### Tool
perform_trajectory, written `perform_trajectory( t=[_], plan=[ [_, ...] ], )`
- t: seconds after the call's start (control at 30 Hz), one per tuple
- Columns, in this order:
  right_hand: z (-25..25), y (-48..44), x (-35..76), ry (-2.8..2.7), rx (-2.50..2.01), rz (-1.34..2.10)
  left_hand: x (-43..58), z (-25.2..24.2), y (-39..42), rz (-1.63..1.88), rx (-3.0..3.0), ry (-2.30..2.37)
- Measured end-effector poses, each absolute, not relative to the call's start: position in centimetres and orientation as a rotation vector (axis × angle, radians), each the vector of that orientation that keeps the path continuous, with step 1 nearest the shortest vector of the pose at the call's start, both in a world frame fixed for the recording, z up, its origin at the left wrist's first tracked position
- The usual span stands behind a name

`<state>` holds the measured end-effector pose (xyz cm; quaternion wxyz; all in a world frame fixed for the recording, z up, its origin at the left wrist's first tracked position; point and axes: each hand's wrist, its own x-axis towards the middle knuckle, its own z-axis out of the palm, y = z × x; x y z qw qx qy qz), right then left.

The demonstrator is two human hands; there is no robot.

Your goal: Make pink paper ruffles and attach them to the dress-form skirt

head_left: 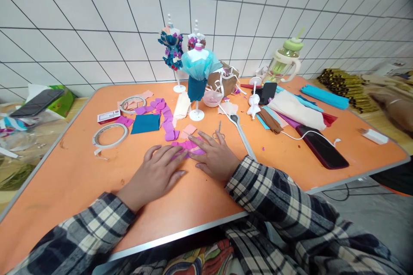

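Observation:
Both my hands lie on a strip of purple crepe paper (181,144) on the orange table, palms down. My left hand (159,172) covers its left part, fingers stretched out and thumb apart. From the right, my right hand (214,157) presses on the same strip with fingers spread. Just beyond sit a small peach paper piece (188,131) and a pair of scissors (219,131), partly behind the right fingers. A longer purple paper strip (166,116) curves away behind, beside a teal paper rectangle (146,123). Past these stands a small dress form (196,88) in a teal skirt and light-blue ruffle.
Two tape rolls (110,135) (133,104) and a small box (109,116) lie left. More decorated dress forms (172,49) stand by the tiled wall. At right are a phone (322,147) with a white cable, folded paper (295,109) and a drink bottle (284,60).

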<state>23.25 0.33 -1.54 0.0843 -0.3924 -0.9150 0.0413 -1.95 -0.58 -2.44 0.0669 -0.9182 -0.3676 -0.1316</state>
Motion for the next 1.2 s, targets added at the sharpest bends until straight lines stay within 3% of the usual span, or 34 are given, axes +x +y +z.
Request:
perform_trajectory(
  t=[0.63,0.93,1.2],
  plan=[
    [-1.5,0.9,23.6,-2.754,-1.202,0.191,-5.9,-2.8,-1.9,-0.250,-2.617,-1.174],
    [-2.2,1.1,23.2,-2.658,-1.163,0.194,-6.1,-2.3,-1.6,-0.377,-2.507,-1.393],
    [-3.5,2.9,22.2,-2.416,-1.069,0.020,-2.7,-1.3,1.2,-0.461,-2.795,-1.325]
  ],
)
